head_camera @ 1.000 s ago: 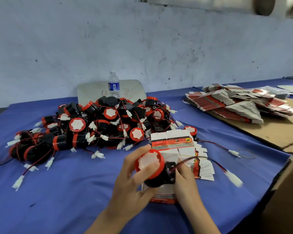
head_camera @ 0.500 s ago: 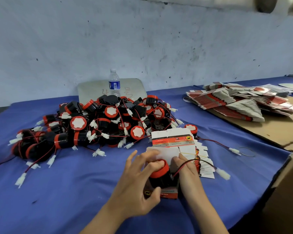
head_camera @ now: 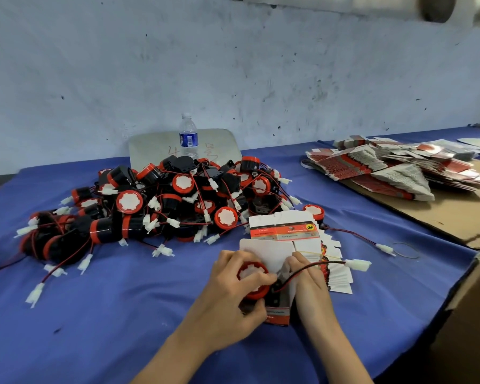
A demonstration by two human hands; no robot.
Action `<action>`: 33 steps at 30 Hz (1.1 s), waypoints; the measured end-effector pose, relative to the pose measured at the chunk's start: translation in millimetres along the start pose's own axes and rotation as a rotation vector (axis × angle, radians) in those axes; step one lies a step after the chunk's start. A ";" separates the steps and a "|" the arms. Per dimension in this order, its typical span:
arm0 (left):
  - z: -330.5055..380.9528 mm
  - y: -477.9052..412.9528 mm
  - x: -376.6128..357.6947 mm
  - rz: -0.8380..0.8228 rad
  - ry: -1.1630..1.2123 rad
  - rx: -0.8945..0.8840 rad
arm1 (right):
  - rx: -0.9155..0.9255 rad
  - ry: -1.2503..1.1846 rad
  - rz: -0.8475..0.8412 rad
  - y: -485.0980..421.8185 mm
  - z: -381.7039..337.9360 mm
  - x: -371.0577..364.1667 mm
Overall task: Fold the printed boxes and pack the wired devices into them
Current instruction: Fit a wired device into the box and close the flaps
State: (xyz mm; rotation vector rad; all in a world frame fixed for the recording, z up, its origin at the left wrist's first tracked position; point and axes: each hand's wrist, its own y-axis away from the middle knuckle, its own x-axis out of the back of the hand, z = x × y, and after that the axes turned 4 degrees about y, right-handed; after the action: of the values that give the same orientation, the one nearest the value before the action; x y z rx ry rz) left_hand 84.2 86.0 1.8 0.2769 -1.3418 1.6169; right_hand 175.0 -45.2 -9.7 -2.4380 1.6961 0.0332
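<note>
Just in front of the heap of devices, on the blue cloth, one printed box is held upright with its top flap open. One red-capped black device is gripped by the left hand, fingers curled round its cap and body, at the mouth of the box. The box's right wall is pinched by the right hand, fingers bent. The device's wire arcs over that hand to one white connector. The heap holds dozens of such devices, too tangled to be counted exactly. Between heap and hands one small stack of flat boxes is seen; its print cannot be read. Right of the heap, one large pile of flat boxes is spread on cardboard. Behind the heap one water bottle is stood before one board marked "4".
</note>
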 end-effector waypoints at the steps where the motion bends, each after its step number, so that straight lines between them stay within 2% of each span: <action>1: 0.0 -0.2 -0.7 -0.004 -0.012 -0.003 | 0.025 0.002 -0.008 1.3 -1.2 0.5; 4: -1.2 -1.1 -3.3 0.014 -0.070 -0.043 | 0.115 0.030 0.048 8.8 -6.1 0.4; 8: -2.9 -2.8 -4.6 0.072 -0.175 -0.081 | 0.189 0.070 0.261 17.4 -12.6 1.5; 12: -0.9 -5.2 -6.5 0.050 -0.189 -0.029 | 0.321 0.057 0.369 30.9 -27.3 6.5; 15: -0.1 -5.3 -6.8 -0.020 -0.093 0.025 | 0.421 0.004 0.297 40.6 -32.7 2.9; 17: 0.2 -5.1 -8.0 0.003 -0.068 0.025 | 0.519 0.100 0.189 44.1 -34.4 0.6; 19: 1.4 -5.2 -9.2 0.029 -0.058 0.034 | 0.591 0.245 0.156 45.4 -34.5 -0.4; 21: 2.7 -4.9 -9.8 0.034 -0.043 0.059 | 0.601 0.353 0.206 47.4 -34.0 -3.7; 25: 6.8 -2.6 -10.6 0.054 -0.035 0.120 | 0.582 0.294 0.356 49.4 -31.3 -11.4; 29: 12.5 -1.5 -10.0 0.072 -0.017 0.202 | 0.539 0.564 0.307 42.3 -24.4 -11.2; 33: 11.3 1.0 -11.9 0.073 0.026 0.206 | 0.482 0.793 0.270 36.5 -23.9 -16.4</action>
State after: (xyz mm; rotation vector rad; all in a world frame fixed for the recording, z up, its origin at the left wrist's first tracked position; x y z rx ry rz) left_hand 84.9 70.3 -3.0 0.3318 -1.1792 1.8174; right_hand 133.2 -45.9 11.0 -1.9363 1.9683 -1.2895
